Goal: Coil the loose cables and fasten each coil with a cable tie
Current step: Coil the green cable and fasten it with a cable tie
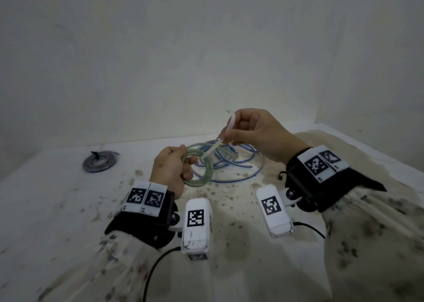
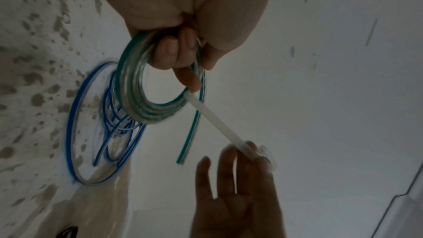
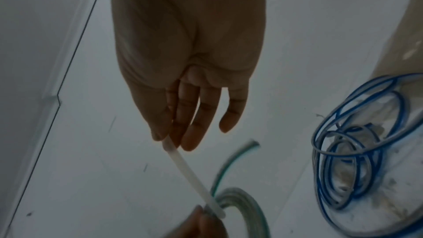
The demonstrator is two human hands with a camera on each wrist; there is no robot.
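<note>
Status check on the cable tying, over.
Left hand grips green coil. Right hand pinches white cable tie, tip at coil. Blue cable loose behind. Nothing blocking.

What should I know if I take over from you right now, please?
Left hand grips the green coil, held above the table.
Right hand pinches a white cable tie whose lower end meets the coil; it is not yet closed round it.
Done: the grey coil at far left is tied with a dark tie.
Left: fasten the green coil, then coil and tie the loose blue cable lying behind the hands.
</note>
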